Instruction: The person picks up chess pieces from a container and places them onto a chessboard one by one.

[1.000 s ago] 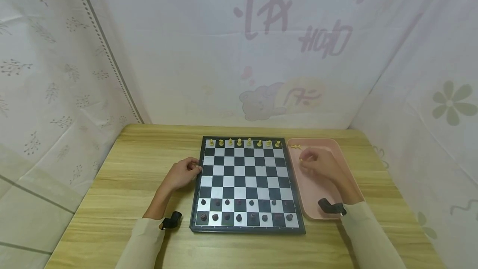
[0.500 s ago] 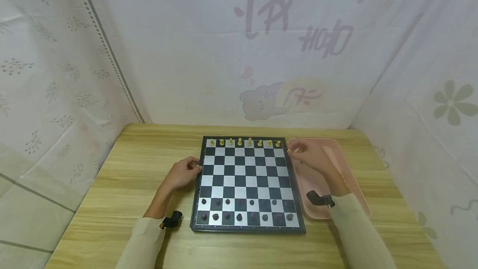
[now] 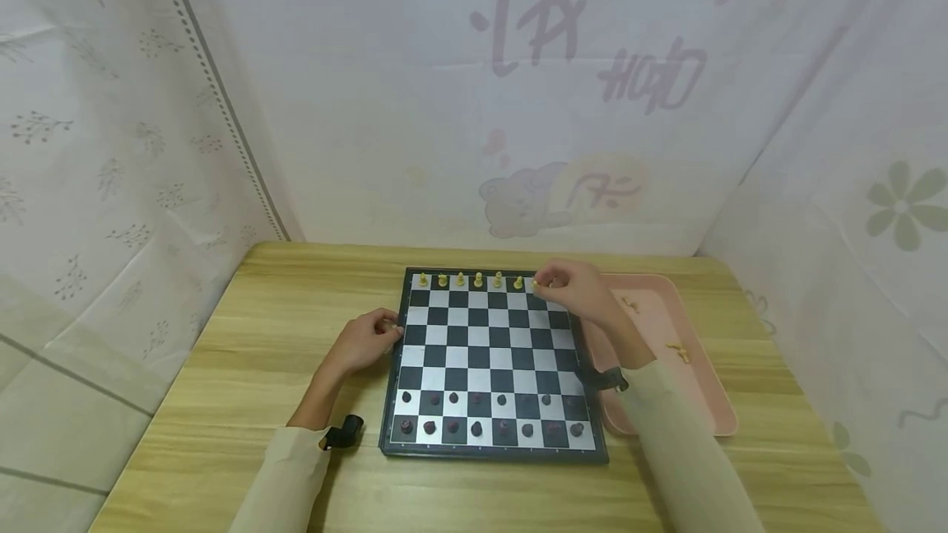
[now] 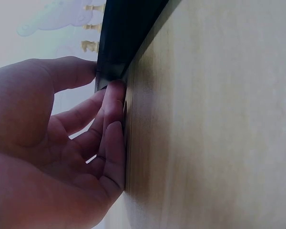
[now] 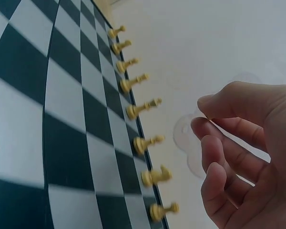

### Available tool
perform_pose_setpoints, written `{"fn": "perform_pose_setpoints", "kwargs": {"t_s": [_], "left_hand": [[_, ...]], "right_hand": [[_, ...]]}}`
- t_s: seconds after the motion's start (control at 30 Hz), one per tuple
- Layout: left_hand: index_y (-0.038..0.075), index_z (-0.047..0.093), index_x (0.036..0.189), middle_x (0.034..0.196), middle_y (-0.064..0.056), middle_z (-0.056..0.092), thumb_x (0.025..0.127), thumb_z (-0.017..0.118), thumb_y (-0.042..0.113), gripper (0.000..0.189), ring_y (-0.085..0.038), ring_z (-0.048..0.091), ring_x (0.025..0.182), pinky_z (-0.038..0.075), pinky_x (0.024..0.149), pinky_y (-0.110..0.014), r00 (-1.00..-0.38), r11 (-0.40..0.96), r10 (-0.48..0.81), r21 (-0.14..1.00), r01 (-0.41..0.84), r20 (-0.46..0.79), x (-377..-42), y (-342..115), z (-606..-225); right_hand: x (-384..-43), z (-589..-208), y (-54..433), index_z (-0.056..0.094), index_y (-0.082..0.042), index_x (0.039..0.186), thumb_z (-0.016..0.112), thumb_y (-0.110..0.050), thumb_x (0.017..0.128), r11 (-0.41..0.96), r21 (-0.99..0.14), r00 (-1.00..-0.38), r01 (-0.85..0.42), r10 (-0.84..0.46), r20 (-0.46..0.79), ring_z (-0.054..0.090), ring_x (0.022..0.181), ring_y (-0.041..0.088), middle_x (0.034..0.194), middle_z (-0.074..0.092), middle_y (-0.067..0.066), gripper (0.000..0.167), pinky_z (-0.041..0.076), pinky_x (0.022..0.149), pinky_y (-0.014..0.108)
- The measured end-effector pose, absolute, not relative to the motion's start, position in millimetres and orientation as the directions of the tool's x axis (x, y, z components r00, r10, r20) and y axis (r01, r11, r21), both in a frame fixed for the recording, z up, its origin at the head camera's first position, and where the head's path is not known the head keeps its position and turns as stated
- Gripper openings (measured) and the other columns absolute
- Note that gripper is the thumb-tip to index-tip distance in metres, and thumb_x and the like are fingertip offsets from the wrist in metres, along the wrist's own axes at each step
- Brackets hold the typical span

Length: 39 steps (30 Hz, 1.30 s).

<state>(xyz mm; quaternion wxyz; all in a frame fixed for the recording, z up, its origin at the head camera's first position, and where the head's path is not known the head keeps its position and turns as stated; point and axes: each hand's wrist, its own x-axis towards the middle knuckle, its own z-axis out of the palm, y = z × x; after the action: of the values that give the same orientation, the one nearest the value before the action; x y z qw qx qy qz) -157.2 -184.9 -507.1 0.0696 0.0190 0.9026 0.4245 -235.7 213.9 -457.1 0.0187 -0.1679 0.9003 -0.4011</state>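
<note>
A black-and-white chessboard (image 3: 489, 336) lies on the table. My left hand (image 3: 364, 344) holds its left edge; in the left wrist view the thumb touches the upper rim and the curled fingers (image 4: 115, 102) rest against the side. Over the board's far right corner, my right hand (image 3: 581, 293) pinches a small yellow chess piece between thumb and forefinger. That piece is almost wholly hidden by the fingertips, so its kind cannot be told. Yellow chess pieces (image 5: 155, 176) stand upright along the far row. Two rows of dark chess pieces (image 3: 476, 428) stand at the near side.
A pink tray (image 3: 659, 319) sits right of the board, partly under my right forearm. Several yellow pieces (image 3: 679, 350) lie on their sides in it. The wooden table (image 3: 289, 303) runs back to a patterned cloth (image 3: 370, 122) hanging behind it.
My right hand has moved left from above the tray to over the board's far right corner, carrying the yellow piece. My left hand has kept its hold on the board's edge.
</note>
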Motion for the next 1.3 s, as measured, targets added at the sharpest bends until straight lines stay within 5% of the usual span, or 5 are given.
{"fn": "perform_pose_setpoints", "kwargs": {"t_s": [1.3], "left_hand": [[-0.003, 0.071, 0.13, 0.096, -0.005, 0.073, 0.105, 0.07, 0.02, 0.034, -0.019, 0.062, 0.08, 0.046, 0.071, -0.033, -0.99, 0.635, 0.095, 0.772, -0.022, -0.106, -158, -184, -506]], "right_hand": [[-259, -474, 77, 0.079, -0.014, 0.098, 0.086, -0.016, 0.095, 0.545, -0.697, -0.831, -0.466, -0.541, 0.132, 0.065, 0.079, 0.015, 0.091, 0.074, -0.005, 0.008, 0.052, 0.07, 0.033]]}}
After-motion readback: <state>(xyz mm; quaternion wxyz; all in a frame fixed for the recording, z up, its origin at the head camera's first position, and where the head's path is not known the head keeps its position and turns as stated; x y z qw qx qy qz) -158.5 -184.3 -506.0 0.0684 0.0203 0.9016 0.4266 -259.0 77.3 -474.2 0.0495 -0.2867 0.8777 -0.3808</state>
